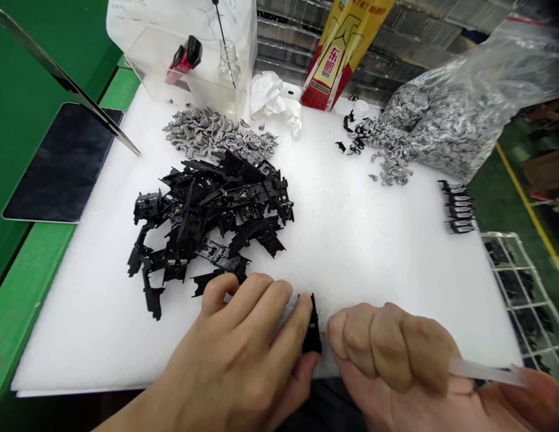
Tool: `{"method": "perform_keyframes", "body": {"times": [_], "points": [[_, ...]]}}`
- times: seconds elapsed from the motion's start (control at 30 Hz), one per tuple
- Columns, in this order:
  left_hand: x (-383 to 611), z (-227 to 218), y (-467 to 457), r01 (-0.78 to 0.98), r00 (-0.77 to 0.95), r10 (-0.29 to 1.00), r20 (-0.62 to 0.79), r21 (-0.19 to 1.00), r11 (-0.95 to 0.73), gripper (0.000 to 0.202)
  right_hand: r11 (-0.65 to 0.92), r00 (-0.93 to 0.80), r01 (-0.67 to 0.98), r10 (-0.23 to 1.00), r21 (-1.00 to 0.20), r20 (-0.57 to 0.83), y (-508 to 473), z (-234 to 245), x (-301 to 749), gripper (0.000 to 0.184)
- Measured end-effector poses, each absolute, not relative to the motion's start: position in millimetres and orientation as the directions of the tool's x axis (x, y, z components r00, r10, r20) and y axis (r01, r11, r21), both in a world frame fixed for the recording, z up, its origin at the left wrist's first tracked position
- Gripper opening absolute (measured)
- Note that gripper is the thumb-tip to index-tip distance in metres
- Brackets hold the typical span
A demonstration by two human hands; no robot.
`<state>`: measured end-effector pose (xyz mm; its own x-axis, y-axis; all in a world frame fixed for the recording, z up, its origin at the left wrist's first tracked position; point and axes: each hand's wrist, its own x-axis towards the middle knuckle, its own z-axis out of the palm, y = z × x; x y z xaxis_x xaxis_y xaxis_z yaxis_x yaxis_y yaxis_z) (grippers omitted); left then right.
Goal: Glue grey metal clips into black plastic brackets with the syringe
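Note:
Near the front edge of the white foam board, my left hand (243, 348) pinches a small black plastic part (312, 330) between thumb and fingers. My right hand (396, 354) is closed in a fist around a slim tool with a whitish translucent handle (484, 371). A thin tip pokes out of the fist and points at the part's right side; whether it touches cannot be made out. Just beyond my left hand lies a heap of similar black plastic parts (216, 204). Behind that heap are many small grey curved pieces (211, 132).
Tweezers (81, 96) slant in at upper left, above a dark tablet (58, 162). At the back stand a clear box (153, 66), a glass bottle (229, 63), crumpled tissue (270, 96) and a yellow-red carton (337, 54). A bag of grey pieces (459, 120) and a row of black clips (458, 207) lie right.

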<state>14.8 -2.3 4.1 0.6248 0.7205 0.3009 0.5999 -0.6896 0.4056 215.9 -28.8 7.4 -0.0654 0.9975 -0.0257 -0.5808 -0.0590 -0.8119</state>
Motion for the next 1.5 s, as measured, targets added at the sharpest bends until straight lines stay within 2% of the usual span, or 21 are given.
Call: {"method": "perform_keyframes", "body": {"times": [0.07,0.2,0.37,0.43,0.53,0.6,0.73,0.83,0.97,1.3,1.5], "points": [[14.6,4.4,-2.1,0.595,0.63,0.716,0.302,0.405,-0.694,0.029,-0.086,-0.107,-0.576,0.994,-0.813,-0.03,-28.1,7.0,217.5,0.062],[12.5,4.6,-1.5,0.592,0.631,0.711,0.31,0.399,-0.7,0.03,-0.064,-0.05,-0.617,0.998,-0.784,-0.043,-34.3,8.5,216.2,0.059],[12.8,5.9,-1.6,0.586,0.625,0.712,0.32,0.41,-0.698,0.031,-0.16,0.0,-0.546,0.982,-0.822,-0.191,-48.8,9.2,208.7,0.061],[13.8,6.2,-1.7,0.594,0.619,0.72,0.313,0.413,-0.69,0.031,-0.108,0.032,-0.562,0.988,-0.82,-0.152,-50.9,4.7,209.8,0.062],[14.6,5.5,-1.5,0.591,0.623,0.717,0.312,0.413,-0.693,0.033,0.035,0.027,-0.651,0.999,-0.758,0.024,-48.9,-4.5,215.9,0.059],[14.5,4.7,-1.2,0.587,0.621,0.716,0.321,0.415,-0.695,0.034,0.048,0.002,-0.668,0.998,-0.742,0.063,-47.6,-8.4,218.4,0.059],[14.3,4.5,-0.6,0.595,0.614,0.722,0.318,0.415,-0.689,0.033,0.059,0.099,-0.66,0.995,-0.749,-0.009,-51.1,-8.6,214.9,0.059],[14.6,5.2,-0.6,0.593,0.622,0.719,0.31,0.413,-0.691,0.034,0.051,0.081,-0.658,0.997,-0.752,-0.004,-55.4,-7.4,212.5,0.06],[14.2,4.9,-1.9,0.591,0.625,0.72,0.302,0.419,-0.689,0.035,0.0,0.089,-0.657,0.993,-0.754,-0.077,-56.3,-5.9,213.2,0.064],[13.5,5.0,-2.3,0.589,0.626,0.714,0.315,0.409,-0.697,0.035,-0.026,0.081,-0.625,0.992,-0.78,-0.098,-39.2,8.3,208.0,0.069],[15.2,6.2,-1.2,0.59,0.626,0.715,0.312,0.41,-0.696,0.034,-0.005,0.094,-0.613,0.992,-0.79,-0.079,-40.0,7.2,207.5,0.066]]}}
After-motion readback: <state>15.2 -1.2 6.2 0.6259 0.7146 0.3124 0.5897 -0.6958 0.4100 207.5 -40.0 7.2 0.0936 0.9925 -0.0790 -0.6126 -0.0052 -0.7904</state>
